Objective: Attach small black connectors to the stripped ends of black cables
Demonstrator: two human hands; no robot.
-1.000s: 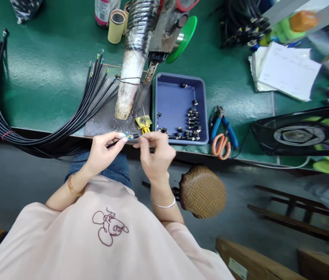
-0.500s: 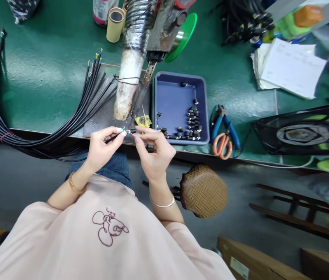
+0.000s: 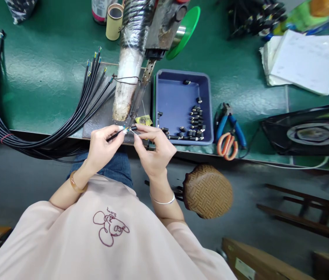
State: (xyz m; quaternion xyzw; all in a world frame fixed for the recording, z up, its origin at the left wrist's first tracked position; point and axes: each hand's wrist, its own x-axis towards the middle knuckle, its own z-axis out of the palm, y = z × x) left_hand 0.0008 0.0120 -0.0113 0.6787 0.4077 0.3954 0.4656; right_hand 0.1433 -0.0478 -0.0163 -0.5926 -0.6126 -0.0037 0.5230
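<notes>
My left hand (image 3: 102, 144) is closed on the end of a black cable (image 3: 112, 137), thumb and forefinger pinching it near the tip. Thin coloured wires (image 3: 127, 129) stick out of that end. Opposite it, my right hand (image 3: 156, 149) pinches a small black connector (image 3: 133, 128) against the wires. Whether the wires sit inside the connector is too small to tell. Just beyond my fingers are the pale blackened tip of a wrapped tube (image 3: 121, 111) and a narrow metal piece (image 3: 141, 91) of a machine. A yellow label (image 3: 143, 120) lies close to my right fingers.
A blue tray (image 3: 211, 112) holds several small black connectors. Cutting pliers (image 3: 231, 130) lie right of it. Bundled black cables (image 3: 33, 140) curve along the left edge. A green spool (image 3: 195, 23), papers (image 3: 307, 62) and a stool (image 3: 208, 190) are around.
Both hands stay together at the cable end, with the right fingers shifting slightly around the connector. Objects on the right appear farther right as the view turns a little.
</notes>
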